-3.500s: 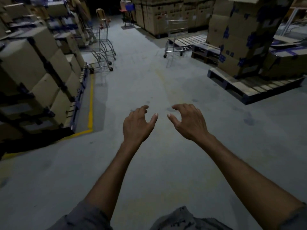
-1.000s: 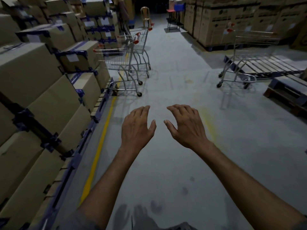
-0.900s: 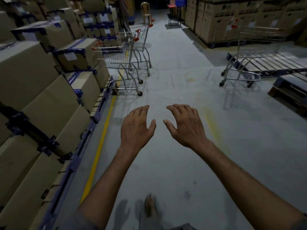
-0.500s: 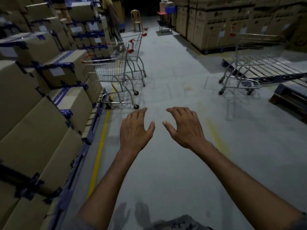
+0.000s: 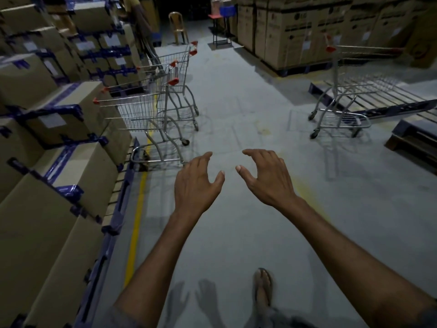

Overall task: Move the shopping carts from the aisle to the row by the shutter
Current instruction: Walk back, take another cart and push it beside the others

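The person closes on the carts. Over the last few seconds the pair at the left has grown from small shapes far down the aisle to something just ahead of the hands. The left hand (image 5: 198, 183) and right hand (image 5: 267, 178) hover side by side over the floor (image 5: 236, 233), palms down, fingers spread and loosely curved, holding nothing, much as they were 1 second ago. The near cart (image 5: 142, 114) stands against the boxes (image 5: 71, 162) at the left. A 2nd cart (image 5: 179, 74) stands just behind it, touching or nearly so — the view does not settle which. A 3rd cart (image 5: 340, 95) waits well apart at the right, beside a pallet (image 5: 402, 100). 1 foot (image 5: 262, 287) shows low in the view, mid-step. No shutter is in sight. No cart is touched yet, so the task sits at the approach — the near cart looks the likely 1st grab.
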Available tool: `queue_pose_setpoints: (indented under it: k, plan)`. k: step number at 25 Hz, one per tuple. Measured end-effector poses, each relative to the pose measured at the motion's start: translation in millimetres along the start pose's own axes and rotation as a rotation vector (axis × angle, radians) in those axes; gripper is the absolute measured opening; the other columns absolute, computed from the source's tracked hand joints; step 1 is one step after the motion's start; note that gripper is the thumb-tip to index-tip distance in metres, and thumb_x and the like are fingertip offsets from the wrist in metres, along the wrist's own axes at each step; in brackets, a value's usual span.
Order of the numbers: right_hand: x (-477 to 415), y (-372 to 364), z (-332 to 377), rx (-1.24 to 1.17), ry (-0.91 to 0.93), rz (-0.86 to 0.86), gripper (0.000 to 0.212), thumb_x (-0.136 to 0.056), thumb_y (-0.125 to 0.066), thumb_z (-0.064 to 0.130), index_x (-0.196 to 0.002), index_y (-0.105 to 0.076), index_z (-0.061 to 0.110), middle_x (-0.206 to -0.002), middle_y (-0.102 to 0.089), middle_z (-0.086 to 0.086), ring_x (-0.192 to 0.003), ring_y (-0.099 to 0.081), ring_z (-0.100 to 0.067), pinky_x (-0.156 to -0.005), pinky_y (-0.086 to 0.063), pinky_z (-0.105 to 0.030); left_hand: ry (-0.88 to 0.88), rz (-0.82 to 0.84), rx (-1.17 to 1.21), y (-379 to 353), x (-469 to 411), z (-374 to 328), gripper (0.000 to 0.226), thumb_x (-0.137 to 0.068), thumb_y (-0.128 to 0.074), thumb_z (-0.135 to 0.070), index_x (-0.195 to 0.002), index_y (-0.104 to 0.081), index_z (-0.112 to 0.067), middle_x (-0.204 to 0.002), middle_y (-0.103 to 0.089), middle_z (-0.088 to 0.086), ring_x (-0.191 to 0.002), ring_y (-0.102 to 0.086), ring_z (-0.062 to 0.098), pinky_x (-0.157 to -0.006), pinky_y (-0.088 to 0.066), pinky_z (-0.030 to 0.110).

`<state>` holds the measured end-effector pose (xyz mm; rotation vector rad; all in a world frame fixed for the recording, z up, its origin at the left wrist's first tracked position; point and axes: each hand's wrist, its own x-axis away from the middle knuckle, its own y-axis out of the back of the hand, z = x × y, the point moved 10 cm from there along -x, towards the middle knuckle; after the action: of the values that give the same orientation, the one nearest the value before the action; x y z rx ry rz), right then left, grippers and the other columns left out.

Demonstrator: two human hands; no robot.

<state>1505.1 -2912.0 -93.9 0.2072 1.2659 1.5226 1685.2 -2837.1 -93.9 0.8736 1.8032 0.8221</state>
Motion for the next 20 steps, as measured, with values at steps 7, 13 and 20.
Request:
queue_pose_setpoints:
  k: [7, 13, 20]
  plan:
    - [-148.5, -67.1, -52.2, -0.024, 0.070, 0.024, 0.048, -0.097, -0.052, 0.059, -0.135, -0.056, 0.029, -0.134, -0.061, 0.007, -0.126, -0.050, -0.016, -0.100, -0.039, -0.039, 0.041, 0.039, -0.017, -74.7, -148.2, 27.7, 0.058, -0.092, -0.053, -0.062, -0.143, -0.047, -0.034, -0.129, -0.062, -0.014, -0.115, -0.060, 0.015, -0.085, -0.050, 0.037]
    - [-277.4, -105.5, -69.6, 0.039, 0.197, 0.003, 0.047, -0.095, -0.055, 0.055, -0.133, -0.058, 0.026, -0.131, -0.061, 0.006, -0.124, -0.050, -0.019, -0.097, -0.039, -0.038, 0.085, -0.036, -0.052, -107.2, -264.0, 54.8, 0.055, -0.093, -0.054, -0.059, -0.142, -0.049, -0.034, -0.134, -0.060, -0.010, -0.122, -0.056, 0.016, -0.094, -0.048, 0.038]
    - [-396.2, -186.0, -62.5, 0.159, 0.344, -0.026, 0.047, -0.094, -0.057, 0.046, -0.131, -0.059, 0.018, -0.129, -0.060, -0.002, -0.121, -0.052, -0.026, -0.095, -0.041, -0.042, 0.060, -0.079, -0.214, -151.9, -374.5, 123.6, 0.056, -0.091, -0.058, -0.051, -0.139, -0.055, -0.023, -0.131, -0.064, -0.001, -0.120, -0.057, 0.023, -0.095, -0.048, 0.043]
